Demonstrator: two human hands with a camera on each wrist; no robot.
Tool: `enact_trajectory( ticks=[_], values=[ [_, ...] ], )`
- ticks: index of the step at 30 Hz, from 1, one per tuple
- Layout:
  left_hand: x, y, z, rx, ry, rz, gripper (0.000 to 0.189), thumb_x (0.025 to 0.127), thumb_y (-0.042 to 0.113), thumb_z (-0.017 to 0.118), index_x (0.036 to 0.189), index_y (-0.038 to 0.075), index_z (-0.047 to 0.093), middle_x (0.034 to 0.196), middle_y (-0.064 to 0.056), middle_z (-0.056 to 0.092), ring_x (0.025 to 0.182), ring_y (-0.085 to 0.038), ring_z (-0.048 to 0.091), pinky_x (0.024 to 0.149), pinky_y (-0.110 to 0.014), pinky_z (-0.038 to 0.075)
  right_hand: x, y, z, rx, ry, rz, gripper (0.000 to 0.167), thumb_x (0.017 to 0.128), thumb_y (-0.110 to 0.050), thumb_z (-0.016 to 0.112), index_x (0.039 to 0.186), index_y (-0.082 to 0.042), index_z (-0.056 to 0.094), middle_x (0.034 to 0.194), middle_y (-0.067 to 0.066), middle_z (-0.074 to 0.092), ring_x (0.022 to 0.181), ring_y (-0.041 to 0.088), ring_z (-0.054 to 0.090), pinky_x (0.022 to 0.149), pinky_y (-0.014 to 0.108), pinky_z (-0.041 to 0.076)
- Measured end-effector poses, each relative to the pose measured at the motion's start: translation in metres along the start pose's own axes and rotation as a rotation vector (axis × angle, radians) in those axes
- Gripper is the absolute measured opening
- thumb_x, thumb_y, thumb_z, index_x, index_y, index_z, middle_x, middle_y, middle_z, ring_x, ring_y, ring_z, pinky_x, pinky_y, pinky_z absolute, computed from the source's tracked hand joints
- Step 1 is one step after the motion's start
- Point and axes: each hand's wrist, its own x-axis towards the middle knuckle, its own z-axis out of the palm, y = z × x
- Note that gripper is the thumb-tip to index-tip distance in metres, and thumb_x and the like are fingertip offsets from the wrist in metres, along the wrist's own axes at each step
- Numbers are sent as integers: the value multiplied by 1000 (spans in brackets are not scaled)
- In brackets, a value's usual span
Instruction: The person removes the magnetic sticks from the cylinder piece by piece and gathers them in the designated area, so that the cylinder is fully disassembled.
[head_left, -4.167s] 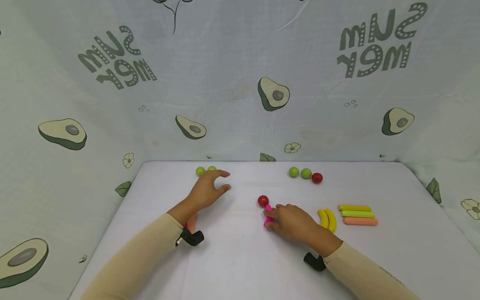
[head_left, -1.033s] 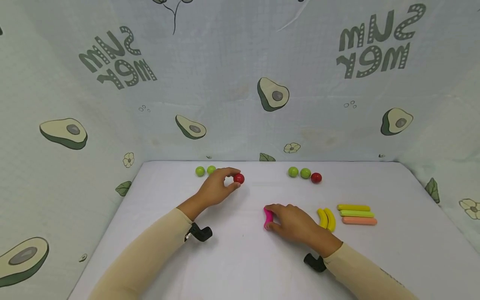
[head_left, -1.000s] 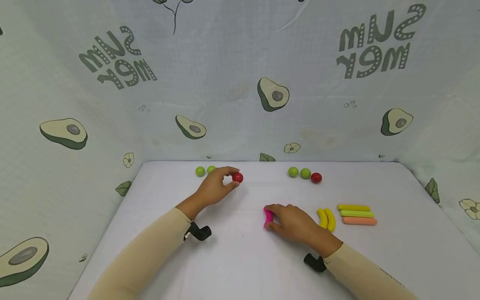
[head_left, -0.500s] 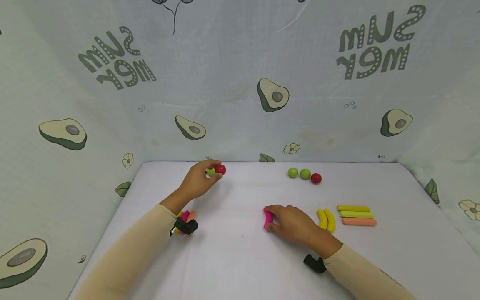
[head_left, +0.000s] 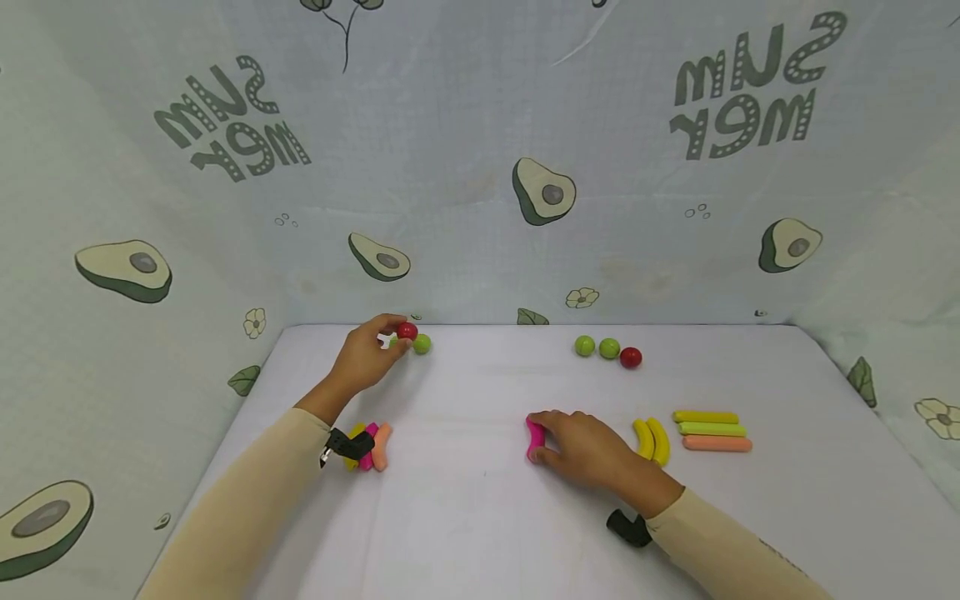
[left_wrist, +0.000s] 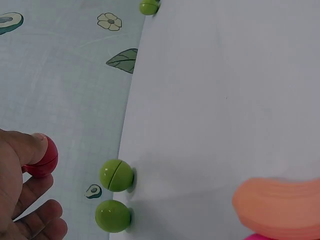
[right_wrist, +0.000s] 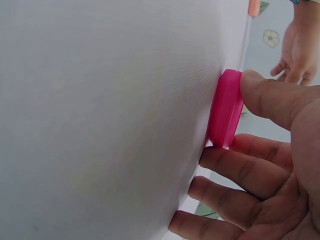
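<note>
My left hand (head_left: 363,358) pinches a shiny red ball (head_left: 407,331) between thumb and fingers, off the table near its back edge. Two green balls sit by it: one (head_left: 422,344) just to the right, the other partly hidden behind the hand. In the left wrist view the red ball (left_wrist: 48,159) is apart from both green balls (left_wrist: 116,175). My right hand (head_left: 588,446) holds a pink toy banana (head_left: 535,439) at mid-table. The right wrist view has the thumb on one end of the pink banana (right_wrist: 226,110) and fingers at the other.
At left lie yellow, pink and orange (head_left: 381,447) curved pieces, partly covered by the wrist camera (head_left: 351,444). Two green balls (head_left: 609,348) and a red ball (head_left: 631,357) stand back right. Two yellow toy bananas (head_left: 652,442) and three coloured sticks (head_left: 712,429) lie right.
My left hand picked up the red ball from beside the pink banana and carried it left and back to the green balls. The right hand stays on the pink banana.
</note>
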Motion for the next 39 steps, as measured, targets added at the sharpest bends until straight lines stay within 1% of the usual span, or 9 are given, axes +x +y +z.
enact_trajectory(
  ticks=[5, 11, 14, 18, 23, 29, 32, 39],
  values=[
    [-1, -13, -4, -4, 15, -26, 45, 98, 22, 72, 139, 8, 60, 127, -17, 66, 119, -37, 59, 99, -50, 49, 0, -1, 0, 1, 2, 7, 56, 87, -32, 84, 136, -12, 66, 127, 4, 69, 109, 29, 65, 97, 47, 53],
    [-1, -27, -10, 10, 47, -58, 45, 98, 22, 72, 138, 6, 60, 125, -17, 67, 120, -36, 59, 99, -51, 49, -1, -2, -1, -4, 1, 11, 56, 87, -32, 84, 136, -12, 66, 126, 4, 69, 107, 28, 65, 96, 46, 53],
    [-1, -34, -11, 19, 59, -68, 44, 98, 22, 71, 137, 5, 60, 126, -18, 67, 121, -37, 58, 99, -53, 49, -2, -3, -1, -2, -1, 7, 56, 87, -32, 83, 136, -12, 65, 125, 3, 69, 107, 27, 65, 96, 46, 53],
    [0, -43, -12, 25, 63, -100, 45, 99, 23, 70, 138, 4, 60, 127, -19, 67, 122, -39, 57, 100, -57, 47, -1, -2, -1, -6, 1, -1, 55, 87, -31, 83, 135, -11, 66, 125, 4, 69, 107, 28, 65, 97, 46, 53],
    [1, -51, -12, 31, 50, -151, 45, 99, 22, 69, 138, 2, 58, 127, -21, 67, 124, -40, 56, 104, -58, 45, 0, -1, 0, -12, 7, -2, 56, 87, -32, 83, 136, -11, 65, 127, 4, 69, 110, 29, 65, 98, 47, 52],
    [3, -56, -9, 56, 18, -210, 45, 99, 23, 69, 138, 2, 58, 129, -20, 66, 129, -40, 53, 107, -57, 43, 0, 0, 0, -13, 5, 4, 56, 88, -33, 83, 136, -11, 65, 127, 4, 69, 112, 29, 65, 99, 47, 52],
    [3, -59, -7, 65, 6, -222, 45, 99, 23, 68, 137, 2, 58, 129, -21, 65, 129, -41, 53, 108, -57, 42, -1, 0, 0, -10, 0, 7, 56, 87, -33, 83, 136, -11, 65, 128, 5, 69, 113, 29, 65, 99, 47, 52],
    [3, -62, -1, 69, -8, -230, 42, 98, 19, 69, 135, 2, 60, 129, -21, 65, 122, -38, 55, 107, -55, 43, -1, 0, 2, 0, -5, 12, 57, 87, -34, 83, 137, -13, 65, 128, 3, 69, 112, 28, 65, 98, 46, 52]
  ],
)
